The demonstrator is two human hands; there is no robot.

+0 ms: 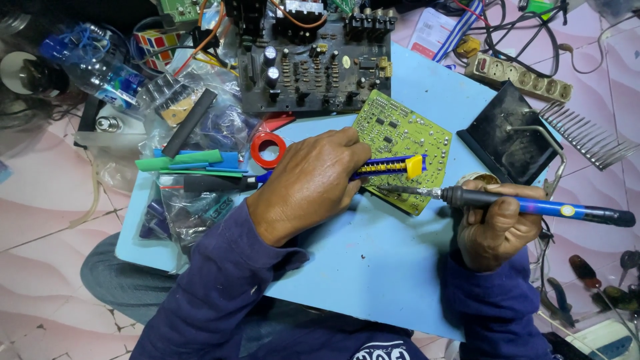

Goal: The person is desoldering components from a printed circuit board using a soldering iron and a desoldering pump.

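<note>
A yellow-green circuit board point(407, 137) lies on a light blue work board point(373, 260). My left hand point(310, 183) rests on the circuit board's left edge and grips a blue and yellow desoldering pump point(393, 167) laid across it. My right hand point(497, 227) holds a blue-handled soldering iron point(533, 207). The iron's metal tip point(400, 190) points left and touches the circuit board's lower edge, just under the pump's yellow end.
A larger dark circuit board point(313, 63) sits behind. A black soldering iron stand point(510, 137) and a power strip point(517, 77) lie at the right. A red tape roll point(268, 148), plastic bags and coloured tools crowd the left. Pliers and screwdrivers point(587, 277) lie on the pink tiled floor.
</note>
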